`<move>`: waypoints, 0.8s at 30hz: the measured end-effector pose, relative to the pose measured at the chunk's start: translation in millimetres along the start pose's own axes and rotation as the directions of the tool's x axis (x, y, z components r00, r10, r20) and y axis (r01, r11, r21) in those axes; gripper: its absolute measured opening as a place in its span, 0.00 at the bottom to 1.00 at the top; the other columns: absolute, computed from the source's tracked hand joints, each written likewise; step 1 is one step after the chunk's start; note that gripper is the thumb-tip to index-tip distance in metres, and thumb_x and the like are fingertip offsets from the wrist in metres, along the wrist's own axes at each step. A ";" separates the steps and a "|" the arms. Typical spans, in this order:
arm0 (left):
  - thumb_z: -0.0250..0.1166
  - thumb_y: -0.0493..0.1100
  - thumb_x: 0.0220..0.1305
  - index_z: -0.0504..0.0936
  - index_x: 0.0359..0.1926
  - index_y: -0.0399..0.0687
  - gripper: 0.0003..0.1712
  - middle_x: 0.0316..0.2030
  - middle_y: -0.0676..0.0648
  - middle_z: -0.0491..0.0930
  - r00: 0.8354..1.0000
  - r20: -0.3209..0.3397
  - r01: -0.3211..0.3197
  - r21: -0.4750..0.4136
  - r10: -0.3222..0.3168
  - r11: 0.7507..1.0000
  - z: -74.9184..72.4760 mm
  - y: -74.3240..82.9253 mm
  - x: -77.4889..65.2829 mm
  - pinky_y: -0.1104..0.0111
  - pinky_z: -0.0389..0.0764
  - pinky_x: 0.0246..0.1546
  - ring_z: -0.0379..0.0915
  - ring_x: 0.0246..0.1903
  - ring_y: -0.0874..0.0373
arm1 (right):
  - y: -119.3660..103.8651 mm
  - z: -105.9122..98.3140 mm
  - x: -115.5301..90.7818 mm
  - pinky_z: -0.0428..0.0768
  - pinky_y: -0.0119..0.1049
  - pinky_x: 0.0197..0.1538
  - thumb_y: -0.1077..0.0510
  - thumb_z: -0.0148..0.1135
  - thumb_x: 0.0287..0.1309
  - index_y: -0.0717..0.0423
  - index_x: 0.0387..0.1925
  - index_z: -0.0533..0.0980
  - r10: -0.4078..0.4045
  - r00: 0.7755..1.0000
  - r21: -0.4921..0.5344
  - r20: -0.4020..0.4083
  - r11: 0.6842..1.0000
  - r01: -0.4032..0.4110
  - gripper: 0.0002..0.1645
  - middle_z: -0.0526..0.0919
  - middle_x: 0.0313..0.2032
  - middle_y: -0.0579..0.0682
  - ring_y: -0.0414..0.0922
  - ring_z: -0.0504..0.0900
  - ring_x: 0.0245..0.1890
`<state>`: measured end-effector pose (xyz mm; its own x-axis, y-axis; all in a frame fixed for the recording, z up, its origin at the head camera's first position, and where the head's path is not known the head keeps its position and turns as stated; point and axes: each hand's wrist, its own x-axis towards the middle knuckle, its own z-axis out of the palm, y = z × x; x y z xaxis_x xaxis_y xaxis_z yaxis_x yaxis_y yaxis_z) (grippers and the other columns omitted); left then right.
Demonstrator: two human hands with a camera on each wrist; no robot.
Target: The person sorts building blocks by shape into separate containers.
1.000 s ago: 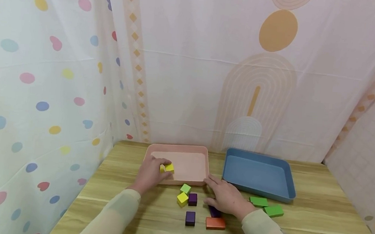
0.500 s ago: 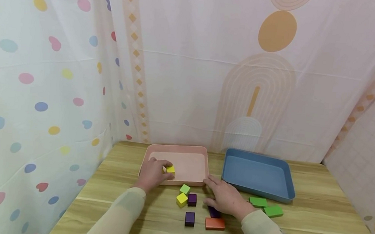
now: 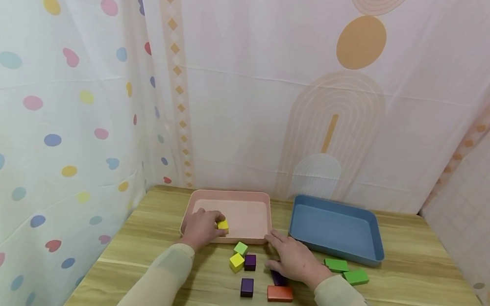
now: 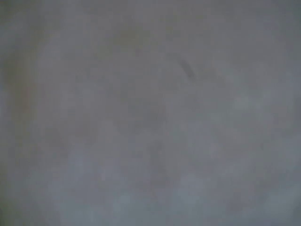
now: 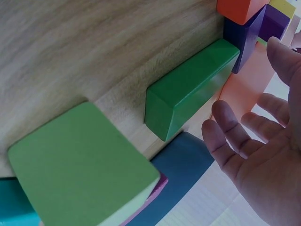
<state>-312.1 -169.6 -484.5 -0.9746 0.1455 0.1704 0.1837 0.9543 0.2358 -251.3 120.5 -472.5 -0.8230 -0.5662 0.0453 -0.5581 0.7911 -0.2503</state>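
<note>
My left hand (image 3: pixel 203 227) is over the left front part of the pink tray (image 3: pixel 252 213), thumb and fingertips pinching a yellow cube (image 3: pixel 222 226). Fingers of my right hand (image 3: pixel 294 260) rest, spread and fairly straight, at the tray's right front corner. Under that palm lies a dark purple block (image 3: pixel 278 278), partly hidden. Between the hands sit a light green cube (image 3: pixel 240 249), another yellow cube (image 3: pixel 236 262) and a purple cube (image 3: pixel 250 262). In the right wrist view the right hand (image 5: pixel 263 160) holds nothing. The left wrist view is only a grey blur.
A blue tray (image 3: pixel 337 227) stands to the right of the pink one. Two green blocks, one of them a flat bright green block (image 3: pixel 355 276), lie before it. Nearer the front are an orange block (image 3: pixel 280 294) and a dark purple cube (image 3: pixel 247 287).
My left hand has shifted slightly to the right and toward the front with the yellow cube, staying over the pink tray. My right hand has kept its place at the tray corner.
</note>
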 end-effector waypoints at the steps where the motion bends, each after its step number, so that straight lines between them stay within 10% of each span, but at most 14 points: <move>1: 0.77 0.61 0.49 0.87 0.46 0.59 0.24 0.34 0.59 0.83 1.000 0.002 -0.003 0.006 0.003 1.000 -0.4 0.5 0.1 0.58 0.71 0.33 0.71 0.38 0.53 | -0.1 -0.2 -0.1 0.68 0.56 0.64 0.41 0.66 0.62 0.55 0.71 0.66 -0.001 1.000 0.000 0.000 1.000 0.001 0.42 0.64 0.71 0.58 0.59 0.71 0.64; 11: 0.75 0.61 0.52 0.87 0.48 0.59 0.24 0.34 0.58 0.84 1.000 0.016 0.021 -0.061 -0.021 0.998 -8.0 1.4 -4.7 0.59 0.72 0.32 0.71 0.40 0.54 | -0.1 -0.1 0.2 0.69 0.56 0.63 0.40 0.65 0.62 0.55 0.71 0.65 0.003 1.000 0.004 0.010 1.000 -0.003 0.42 0.64 0.71 0.57 0.60 0.72 0.63; 24: 0.73 0.58 0.57 0.88 0.44 0.54 0.19 0.35 0.56 0.85 0.977 -0.091 -0.203 -0.100 0.195 0.974 -12.4 1.4 -30.7 0.63 0.68 0.36 0.68 0.34 0.58 | 0.9 0.5 -0.3 0.68 0.56 0.64 0.40 0.65 0.62 0.55 0.72 0.65 0.001 1.000 -0.004 0.006 1.000 -0.001 0.43 0.63 0.72 0.57 0.59 0.71 0.64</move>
<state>-280.3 -176.0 -477.5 -0.9043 0.3040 0.2996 0.3900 0.8738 0.2904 -251.5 121.3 -473.2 -0.8230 -0.5667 0.0392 -0.5575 0.7926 -0.2469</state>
